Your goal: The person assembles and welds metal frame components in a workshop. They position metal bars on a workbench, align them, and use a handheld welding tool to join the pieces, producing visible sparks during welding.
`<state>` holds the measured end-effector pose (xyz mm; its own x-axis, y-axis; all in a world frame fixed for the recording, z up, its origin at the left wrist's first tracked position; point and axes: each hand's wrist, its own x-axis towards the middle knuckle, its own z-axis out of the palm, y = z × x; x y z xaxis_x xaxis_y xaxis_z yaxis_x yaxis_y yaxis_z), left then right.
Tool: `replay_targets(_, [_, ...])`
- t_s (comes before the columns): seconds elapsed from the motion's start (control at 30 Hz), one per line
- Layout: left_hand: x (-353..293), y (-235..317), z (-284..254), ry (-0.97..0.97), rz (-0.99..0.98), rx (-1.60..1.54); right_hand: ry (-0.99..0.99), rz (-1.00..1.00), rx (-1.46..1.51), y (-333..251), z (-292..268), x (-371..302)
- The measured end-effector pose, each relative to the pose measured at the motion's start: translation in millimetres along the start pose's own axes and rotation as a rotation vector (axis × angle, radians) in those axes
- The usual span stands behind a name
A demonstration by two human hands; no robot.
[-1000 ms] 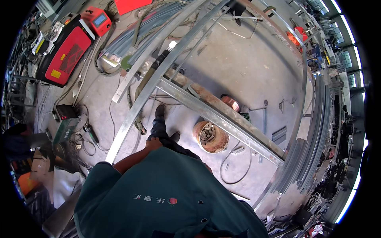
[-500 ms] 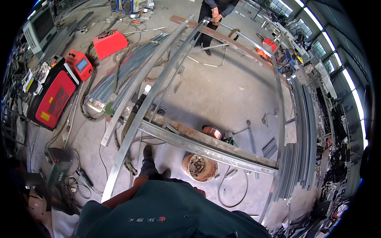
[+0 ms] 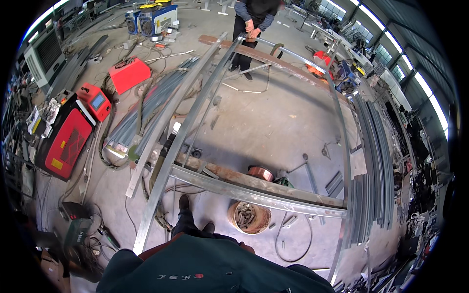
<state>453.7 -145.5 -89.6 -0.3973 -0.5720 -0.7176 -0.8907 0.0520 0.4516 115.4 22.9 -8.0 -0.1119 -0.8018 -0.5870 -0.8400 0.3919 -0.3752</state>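
Observation:
A large rectangular frame of grey metal tube [image 3: 264, 195] spans the space in front of me, its near rail close to my waist. My left forearm [image 3: 157, 249] shows beside the frame's left rail [image 3: 151, 215]; the hand's fingers are hidden by my green jacket. Of my right hand [image 3: 247, 247], only a small bit of skin shows past the jacket's edge, its fingers hidden too. Whether either hand holds anything cannot be made out. A black-handled torch-like tool with a pale tip [image 3: 175, 129] leans against the left rail. A bucket of short metal pieces [image 3: 266, 215] stands beyond my right hand.
Another person [image 3: 252, 22] stands at the frame's far corner, both hands on it. Red machines [image 3: 66, 146] and cables lie left. Long metal tubes [image 3: 373, 161] are stacked right. A copper wire spool [image 3: 260, 173] and a hose loop [image 3: 293, 260] are on the floor.
My view has tilted up slightly, so the frame, bucket and floor items sit lower in the picture. Both hands remain mostly hidden at my waist.

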Motion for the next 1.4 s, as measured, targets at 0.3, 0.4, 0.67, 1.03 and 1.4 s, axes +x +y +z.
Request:
replay_targets(0.3, [16,-12,10,-0.079,-0.001,0.062,-0.187,0.038,-0.010,-14,-43,-12])
replay_targets(0.4, [14,-10,17,-0.148,-0.008,0.095,-0.132,-0.220,0.005,-22,-68,-37])
replay_targets(0.67, [11,-11,12,-0.216,-0.047,0.071,-0.015,-0.476,0.112,-3,-62,-37])
replay_targets(1.03, [11,-19,-18,-0.335,-0.003,0.029,-0.338,0.099,1.211,-61,-123,-69])
replay_targets(1.4, [-144,110,-235,0.074,0.243,-0.405,0.350,-0.597,0.641,-92,-206,-31])
